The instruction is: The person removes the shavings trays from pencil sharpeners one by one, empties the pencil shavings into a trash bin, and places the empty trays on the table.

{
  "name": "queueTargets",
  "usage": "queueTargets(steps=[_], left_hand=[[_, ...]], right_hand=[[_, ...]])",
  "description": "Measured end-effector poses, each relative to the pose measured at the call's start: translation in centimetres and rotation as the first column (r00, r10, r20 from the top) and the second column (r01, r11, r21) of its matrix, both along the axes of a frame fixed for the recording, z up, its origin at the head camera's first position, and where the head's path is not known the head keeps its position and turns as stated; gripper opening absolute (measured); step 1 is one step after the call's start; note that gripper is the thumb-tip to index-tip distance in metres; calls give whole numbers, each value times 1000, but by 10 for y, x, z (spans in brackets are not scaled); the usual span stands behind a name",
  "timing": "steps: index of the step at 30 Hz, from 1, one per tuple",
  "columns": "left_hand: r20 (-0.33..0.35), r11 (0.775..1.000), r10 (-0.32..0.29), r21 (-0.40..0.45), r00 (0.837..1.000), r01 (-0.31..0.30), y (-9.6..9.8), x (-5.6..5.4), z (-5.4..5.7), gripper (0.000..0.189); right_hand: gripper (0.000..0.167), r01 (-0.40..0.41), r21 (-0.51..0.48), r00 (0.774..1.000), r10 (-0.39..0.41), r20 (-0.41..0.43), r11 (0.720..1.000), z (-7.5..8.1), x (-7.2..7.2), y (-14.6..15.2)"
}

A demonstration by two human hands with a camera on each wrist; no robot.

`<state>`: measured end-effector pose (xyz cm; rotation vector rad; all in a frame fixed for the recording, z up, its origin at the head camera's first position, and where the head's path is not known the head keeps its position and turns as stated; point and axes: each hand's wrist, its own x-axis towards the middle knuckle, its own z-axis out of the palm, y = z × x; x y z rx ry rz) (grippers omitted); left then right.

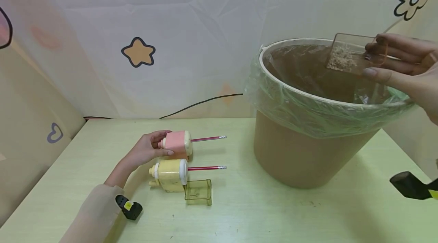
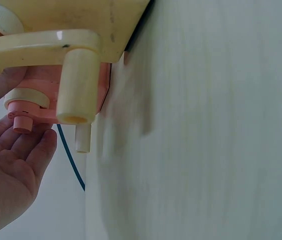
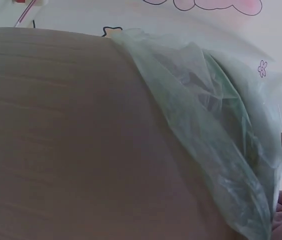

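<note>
Over the mouth of the brown bin [image 1: 301, 155], my right hand [image 1: 407, 62] pinches a clear pinkish shavings drawer [image 1: 359, 54] between thumb and fingers. Pencil shavings [image 1: 342, 59] lie at its left end. In the right wrist view, the bin and its liner hide most of that hand. My left hand [image 1: 148, 148] grips the crank end of a pink pencil sharpener [image 1: 176, 143], which has a red pencil [image 1: 208, 138] in its front. Nearer to me stands a yellow pencil sharpener [image 1: 170, 174], also with a red pencil [image 1: 207, 168]. Its crank [image 2: 78, 85] partly covers the left hand in the left wrist view.
A yellowish clear drawer [image 1: 198, 192] lies on the table [image 1: 239, 212] beside the yellow sharpener. A green plastic liner [image 1: 291, 110] folds over the bin's rim. Small crumbs dot the table's front. Behind hangs a printed cloth [image 1: 191, 45].
</note>
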<state>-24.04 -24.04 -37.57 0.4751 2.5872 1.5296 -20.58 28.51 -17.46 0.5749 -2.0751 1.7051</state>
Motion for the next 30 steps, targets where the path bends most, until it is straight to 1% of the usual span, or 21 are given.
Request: queueTargets(steps=[4, 6, 9, 13, 16, 19, 21, 24, 26, 30], left_hand=[[-1, 1000, 6, -8, 1000, -6, 0, 0, 0, 68], [3, 1000, 9, -10, 1000, -9, -1, 1, 0, 68], [8, 1000, 11, -8, 1000, -10, -1, 1, 0, 68], [7, 1000, 8, -6, 1000, -8, 0, 1, 1, 68], [10, 1000, 7, -7, 1000, -7, 0, 1, 1, 68], [11, 1000, 6, -6, 1000, -6, 1, 1, 1, 68], [13, 1000, 8, -5, 1000, -8, 1, 1, 1, 68], [12, 1000, 7, -10, 1000, -7, 1, 1, 1, 68], [12, 1000, 6, -11, 1000, -6, 1, 1, 0, 68], [5, 1000, -1, -3, 1000, 1, 0, 1, 0, 69]], right_hand=[[63, 9, 13, 1000, -9, -14, 1000, 1, 0, -1], [65, 38, 48, 999, -38, -14, 998, 1, -1, -1], [68, 102, 125, 995, -101, -10, 987, -1, -2, 0], [69, 133, 200, 991, -134, -13, 971, -2, -4, 2], [70, 169, 265, 986, -167, -30, 950, -3, -3, 1], [71, 221, 329, 975, -220, -40, 918, -4, 0, -2], [72, 241, 359, 969, -242, -44, 901, -4, 2, -5], [74, 246, 388, 968, -246, -49, 888, -4, 4, -8], [75, 248, 404, 968, -239, -73, 881, -5, 4, -9], [75, 279, 466, 960, -241, -141, 840, -6, 6, -12]])
